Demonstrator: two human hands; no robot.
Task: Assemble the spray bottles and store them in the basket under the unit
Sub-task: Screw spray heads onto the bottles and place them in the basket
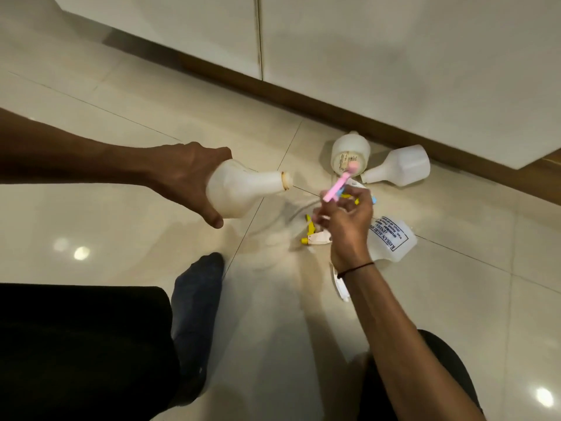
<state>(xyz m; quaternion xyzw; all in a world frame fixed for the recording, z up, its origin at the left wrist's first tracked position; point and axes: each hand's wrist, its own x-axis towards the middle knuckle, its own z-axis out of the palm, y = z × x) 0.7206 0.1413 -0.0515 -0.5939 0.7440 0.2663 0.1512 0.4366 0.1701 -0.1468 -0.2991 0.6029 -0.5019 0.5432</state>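
My left hand (188, 174) grips a white plastic bottle (239, 189) by its body, held above the floor with its open neck pointing right. My right hand (346, 220) holds a pink spray head (337, 186) just right of that neck, its thin tube curving down toward the floor. Three more white bottles lie on the tiles: two (349, 153) (400, 167) by the unit's plinth and one with a printed label (391, 238) behind my right wrist. A yellow-and-white spray head (314, 235) lies on the floor below my right hand.
White cabinet doors (364, 56) of the unit fill the top, with a brown plinth (303, 92) beneath. Another white spray part (340, 284) lies under my right forearm. My dark-socked foot (197, 296) and black-clad knees are at the bottom. The floor is glossy beige tile.
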